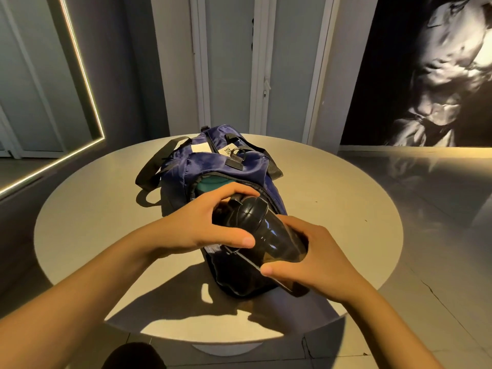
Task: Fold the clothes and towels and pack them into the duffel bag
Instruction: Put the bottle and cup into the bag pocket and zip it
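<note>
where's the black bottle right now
The black bottle is mid-frame in the head view, gripped by the left hand at its lid and the right hand at its body, over the open duffel bag.

There is one camera, up on the person's head, and it looks forward and down over both arms at the round table (346, 182). It is very close to the left hand (202, 225) and the right hand (306, 259), which hold a dark bottle (269, 230) in the middle, with the blue duffel bag (213, 161) just past them. The wide view also takes in the floor (426, 209) and the white doors (231, 62) far behind.
</note>
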A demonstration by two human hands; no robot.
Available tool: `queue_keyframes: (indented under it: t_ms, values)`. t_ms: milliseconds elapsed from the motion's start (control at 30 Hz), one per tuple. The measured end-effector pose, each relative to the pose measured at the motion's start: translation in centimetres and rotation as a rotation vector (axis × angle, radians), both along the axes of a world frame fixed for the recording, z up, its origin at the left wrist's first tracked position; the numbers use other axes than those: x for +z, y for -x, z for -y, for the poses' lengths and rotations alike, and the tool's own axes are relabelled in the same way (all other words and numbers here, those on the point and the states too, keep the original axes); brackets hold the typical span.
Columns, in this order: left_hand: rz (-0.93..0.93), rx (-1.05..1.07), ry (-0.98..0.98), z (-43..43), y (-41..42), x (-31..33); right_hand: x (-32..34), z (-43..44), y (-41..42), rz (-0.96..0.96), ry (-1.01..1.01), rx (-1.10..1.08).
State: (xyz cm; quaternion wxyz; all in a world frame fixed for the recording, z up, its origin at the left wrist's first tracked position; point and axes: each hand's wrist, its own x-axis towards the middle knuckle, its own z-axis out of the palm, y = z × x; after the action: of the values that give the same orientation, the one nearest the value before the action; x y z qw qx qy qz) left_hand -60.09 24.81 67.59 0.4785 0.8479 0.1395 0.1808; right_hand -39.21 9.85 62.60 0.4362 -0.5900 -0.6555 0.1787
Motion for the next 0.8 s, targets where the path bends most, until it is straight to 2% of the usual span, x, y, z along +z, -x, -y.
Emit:
queue_keyframes:
  t_ms: [67, 233, 367, 500, 533, 600, 667, 700, 800]
  values:
    - [0.001, -0.036, -0.005, 0.3, 0.1, 0.1, 0.3, 0.2, -0.2, -0.052, 0.006, 0.039]
    - [0.004, -0.039, -0.027, 0.2, 0.6, -0.5, 0.3, -0.1, -0.3, -0.025, 0.041, 0.089]
    - [-0.034, -0.028, -0.026, 0.0, 1.4, 0.0, -0.3, -1.0, 0.0, -0.114, 0.078, 0.119]
    - [-0.056, 0.085, -0.109, -0.5, 2.7, 1.0, 0.9, -2.0, 0.5, -0.102, 0.153, 0.256]
    - [-0.045, 0.155, -0.108, -0.6, 3.0, 1.3, 1.3, -2.6, 0.0, -0.118, 0.142, 0.238]
    - [-0.018, 0.318, -0.106, -0.9, 3.5, 1.9, 1.7, -4.4, -2.1, -0.114, 0.062, -0.002]
    - [-0.026, 0.463, -0.162, -1.3, 3.8, 2.2, 1.3, -6.9, -4.5, 0.074, 0.028, -0.297]
    - [-0.041, 0.519, -0.204, -1.4, 3.8, 2.2, 1.1, -8.1, -5.1, 0.185, 0.050, -0.375]
    - [-0.030, 0.642, -0.297, -0.9, 3.3, 1.9, -0.1, -11.3, -5.3, 0.397, 0.122, -0.381]
